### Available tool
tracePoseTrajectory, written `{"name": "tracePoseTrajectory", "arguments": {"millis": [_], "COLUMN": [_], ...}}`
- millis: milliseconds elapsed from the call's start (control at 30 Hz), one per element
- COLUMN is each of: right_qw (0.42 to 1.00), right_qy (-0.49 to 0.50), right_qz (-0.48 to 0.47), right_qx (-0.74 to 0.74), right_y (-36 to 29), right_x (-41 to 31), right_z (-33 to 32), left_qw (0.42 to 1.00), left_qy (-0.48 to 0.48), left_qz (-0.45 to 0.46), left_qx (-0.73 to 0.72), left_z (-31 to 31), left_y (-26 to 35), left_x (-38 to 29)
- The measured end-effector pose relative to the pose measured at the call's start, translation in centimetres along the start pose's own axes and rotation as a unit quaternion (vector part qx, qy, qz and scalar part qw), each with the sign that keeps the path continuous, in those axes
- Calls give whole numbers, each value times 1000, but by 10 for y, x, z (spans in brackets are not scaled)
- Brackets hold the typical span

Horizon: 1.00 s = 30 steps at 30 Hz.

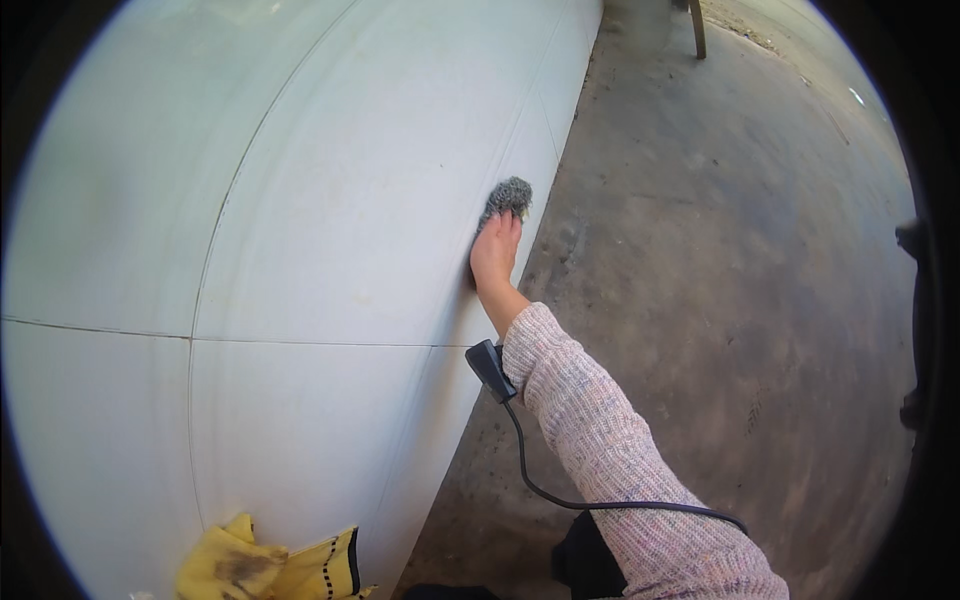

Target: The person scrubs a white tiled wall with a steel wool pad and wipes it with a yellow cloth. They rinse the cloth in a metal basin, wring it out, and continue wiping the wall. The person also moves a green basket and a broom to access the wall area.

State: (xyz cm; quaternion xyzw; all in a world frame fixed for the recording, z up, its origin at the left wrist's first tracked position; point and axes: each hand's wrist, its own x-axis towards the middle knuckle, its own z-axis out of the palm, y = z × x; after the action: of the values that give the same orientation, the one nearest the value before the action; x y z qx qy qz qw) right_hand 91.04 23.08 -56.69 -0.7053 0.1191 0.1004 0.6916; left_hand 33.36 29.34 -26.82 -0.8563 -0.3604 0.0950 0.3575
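Note:
My right hand [495,251] presses a grey wire scouring pad [511,196] flat on a white panelled surface [330,247]. Its fingers lie over the near end of the pad, close to the surface's right edge. A small yellow bit shows beside the fingertips. At the wrist, a black plug-like device [490,370] sits against the knit sleeve [592,420], and a black cable [555,498] runs from it across the forearm. My left hand is out of view. A stained yellow cloth or glove [247,562] with black edging lies crumpled at the near left.
Thin dark seams [192,337] divide the white surface. Beyond its slanting right edge lies a stained concrete floor [697,262]. A thin leg [698,30], perhaps of furniture, stands at the far end. Dark clothing or footwear [589,555] shows below my forearm.

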Motion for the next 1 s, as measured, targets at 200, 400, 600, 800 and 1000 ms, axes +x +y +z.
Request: {"name": "tracePoseTrajectory", "arguments": {"millis": [200, 400, 600, 800, 1000], "right_qw": [931, 978, 992, 823, 878], "right_qy": [10, -30, -13, -44, 107], "right_qz": [-364, -204, -110, -558, -446], "right_qx": [23, 24, 54, 96, 134], "right_y": [-73, -105, -94, -215, -184], "right_x": [-15, -19, -18, -96, 41], "right_z": [3, -23, -26, -46, -14], "left_qw": [1000, 989, 982, 991, 992], "left_qy": [18, -118, 157, -45, 94], "left_qz": [-12, -84, -15, -85, -64], "left_qx": [7, 43, -103, -88, -49], "left_z": [-7, -25, -34, -68, -86], "left_y": [6, 23, 42, 55, 61], "left_x": [-22, -17, -4, 4, -7]}}
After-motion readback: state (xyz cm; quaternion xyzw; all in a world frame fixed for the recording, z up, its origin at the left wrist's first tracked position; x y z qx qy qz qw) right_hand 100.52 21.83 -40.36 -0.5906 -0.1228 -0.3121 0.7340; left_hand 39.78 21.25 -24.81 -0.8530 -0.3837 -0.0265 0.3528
